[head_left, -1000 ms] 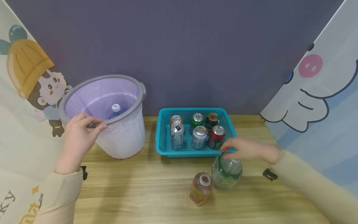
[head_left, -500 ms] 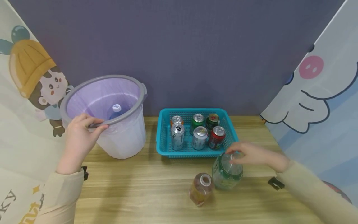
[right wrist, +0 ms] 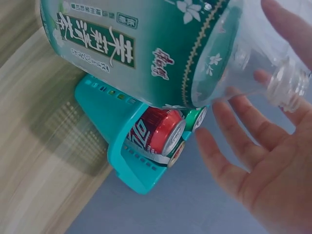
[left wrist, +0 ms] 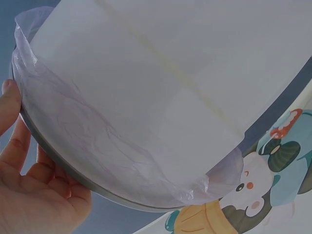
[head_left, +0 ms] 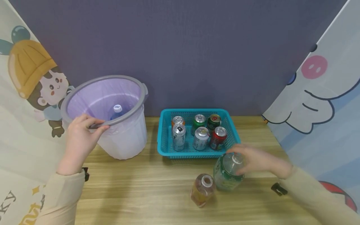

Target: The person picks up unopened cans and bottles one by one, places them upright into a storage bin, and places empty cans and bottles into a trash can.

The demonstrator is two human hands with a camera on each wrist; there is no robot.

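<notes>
My left hand (head_left: 81, 137) pinches the near grey rim of a white trash can (head_left: 126, 140); the left wrist view shows the curled fingers at the rim and a thin purplish liner (left wrist: 92, 122) folded over it. Inside the can a bottle with a white cap (head_left: 117, 108) stands partly hidden. My right hand (head_left: 256, 159) is spread around the neck of a large clear plastic bottle (head_left: 226, 176) with a green label, its fingers extended rather than closed on it. The bottle stands upright, uncapped, on the table. Left of it is a smaller uncapped brownish bottle (head_left: 202, 190).
A turquoise basket (head_left: 166, 153) behind the bottles holds several drink cans, among them a red can (head_left: 218, 137) and a silver can (head_left: 178, 137). A dark wall (head_left: 197, 56) rises behind. Cartoon-printed panels flank the wooden table (head_left: 140, 193).
The right hand has shifted slightly right and down, from the bottle's left shoulder to around its neck. The left hand keeps its hold on the rim. Both bottles stay in place.
</notes>
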